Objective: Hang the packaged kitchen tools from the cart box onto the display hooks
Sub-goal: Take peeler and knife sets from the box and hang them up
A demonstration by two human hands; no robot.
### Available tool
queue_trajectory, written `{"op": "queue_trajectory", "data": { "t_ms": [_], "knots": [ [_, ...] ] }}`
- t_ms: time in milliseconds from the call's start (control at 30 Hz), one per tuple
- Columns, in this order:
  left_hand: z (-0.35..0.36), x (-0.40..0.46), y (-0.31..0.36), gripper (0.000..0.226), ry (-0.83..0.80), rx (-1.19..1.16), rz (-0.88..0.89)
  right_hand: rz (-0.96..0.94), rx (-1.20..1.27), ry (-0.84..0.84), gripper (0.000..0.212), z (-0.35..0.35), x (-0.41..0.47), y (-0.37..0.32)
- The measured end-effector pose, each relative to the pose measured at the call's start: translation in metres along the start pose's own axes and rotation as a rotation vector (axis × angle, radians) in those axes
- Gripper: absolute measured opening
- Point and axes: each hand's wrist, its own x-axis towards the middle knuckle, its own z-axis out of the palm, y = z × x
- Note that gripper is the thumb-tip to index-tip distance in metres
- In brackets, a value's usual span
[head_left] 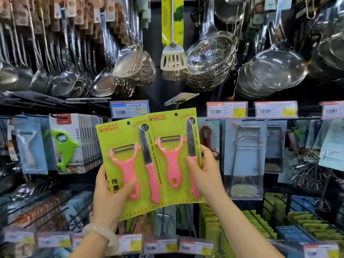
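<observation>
Green cards being held up [128, 146]: two, side by side between the hands
Pink peelers showing on them [125, 164]: two, one per card
Pink-handled knives showing [149, 164]: two, one per card
Hands gripping cards [109, 198]: two
Slotted turners hanging above the hands [173, 60]: one in front
Green dolphin-shaped openers hanging left of the hands [64, 146]: one showing

Two lime-green cards, the left package [119, 146] and the right package [173, 131], looked like glossy printed paperboard under clear, shiny plastic blisters. Their peelers and knife handles were smooth pink plastic, the knife blades bright polished metal. Overhead, the ladles [104, 84], the slotted spatula [173, 61] and the perforated strainers [210, 56] gleamed as mirror-finish steel, and the mesh sieves [275, 67] showed fine wire with a duller sheen. The dolphin-shaped opener [64, 146] was matt green plastic. The bracelet [101, 233] looked smooth, pale and translucent.
</observation>
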Motion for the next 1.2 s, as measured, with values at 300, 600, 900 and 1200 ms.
{"op": "queue_trajectory", "data": {
  "t_ms": [300, 600, 900, 1200],
  "knots": [
    [-0.015, 0.0, 0.006, 0.085, -0.039, -0.071, 0.067, 0.054, 0.057, 0.067, 0.037, 0.019, 0.009, 0.01],
    [-0.024, -0.001, -0.001, 0.093, -0.069, 0.007, 0.016, -0.033, 0.066, 0.153, 0.048, 0.02, 0.017, 0.018],
    [-0.024, -0.004, -0.003, 0.095, -0.053, 0.032, -0.038, -0.063, -0.075, 0.13, 0.058, 0.013, 0.022, 0.021],
    [-0.017, -0.006, 0.0, 0.087, -0.088, 0.033, -0.012, 0.065, -0.193, 0.177, 0.055, 0.033, 0.036, 0.021]
  ]
}}
